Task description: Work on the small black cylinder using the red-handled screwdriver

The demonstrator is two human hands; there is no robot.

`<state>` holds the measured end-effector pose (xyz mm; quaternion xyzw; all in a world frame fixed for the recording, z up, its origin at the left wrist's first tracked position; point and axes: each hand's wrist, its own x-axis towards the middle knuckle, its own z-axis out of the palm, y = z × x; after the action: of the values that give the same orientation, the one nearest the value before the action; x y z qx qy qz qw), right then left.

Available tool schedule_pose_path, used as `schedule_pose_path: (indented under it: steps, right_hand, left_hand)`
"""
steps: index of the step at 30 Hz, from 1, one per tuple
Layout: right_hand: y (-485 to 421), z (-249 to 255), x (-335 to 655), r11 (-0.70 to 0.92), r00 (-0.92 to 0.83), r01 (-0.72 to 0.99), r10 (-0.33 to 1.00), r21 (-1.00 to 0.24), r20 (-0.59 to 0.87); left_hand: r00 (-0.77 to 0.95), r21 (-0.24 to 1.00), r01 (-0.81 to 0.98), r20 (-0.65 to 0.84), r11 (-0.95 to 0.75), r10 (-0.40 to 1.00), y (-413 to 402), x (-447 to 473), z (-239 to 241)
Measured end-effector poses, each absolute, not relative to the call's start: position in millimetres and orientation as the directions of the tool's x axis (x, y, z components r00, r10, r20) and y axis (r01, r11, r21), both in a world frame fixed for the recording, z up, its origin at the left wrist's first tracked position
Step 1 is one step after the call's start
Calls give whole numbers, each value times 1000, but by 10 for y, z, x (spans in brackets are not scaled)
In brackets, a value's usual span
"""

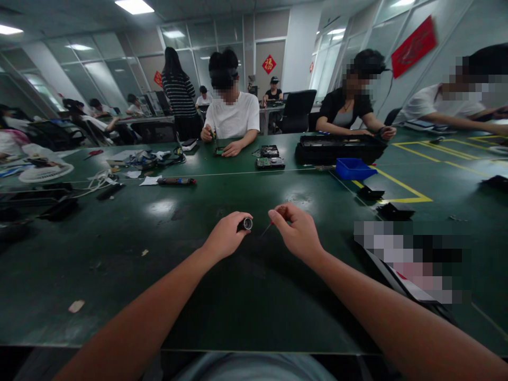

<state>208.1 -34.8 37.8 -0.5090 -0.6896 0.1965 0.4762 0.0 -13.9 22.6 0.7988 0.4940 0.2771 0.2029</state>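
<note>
In the head view, my left hand (224, 234) is wrapped round a small black flashlight (247, 224); its round, silver-rimmed end faces up toward me. Just right of it, my right hand (298, 228) pinches a thin screwdriver (268, 228), whose slim shaft slants down and left toward the flashlight. A small gap separates the shaft from the flashlight. The screwdriver's handle is mostly hidden by my fingers. Both hands are just above the dark green table (254, 312).
Opposite me a co-worker (232, 114) handles a green circuit board (218, 151). Hard drives (270, 163), a blue bin (354, 169) and a long black casing (340, 149) lie across the table. Cables (97, 182) and black parts are at left; a notebook-like item (397, 270) is at right.
</note>
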Motion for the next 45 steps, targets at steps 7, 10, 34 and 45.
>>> schedule_pose_path:
  steps: [7,10,34,45]
  right_hand:
    - [-342,343,2080,441,-25,367,885,-819,465]
    - [-343,320,2072,436,-51,304,895,-847,443]
    - [-276,238,2064,372,-28,286,924,-883,381]
    - [-366,427,2073,318,21,603,910,-732,414]
  left_hand:
    - [380,592,654,282,-471,881,-35,-200,112]
    - [358,576,665,311,-475,880,-8,-222,102]
    - [346,586,659,320,-471,882,-40,-194,99]
    - [392,506,684,352,-525,850,-35,-200,93]
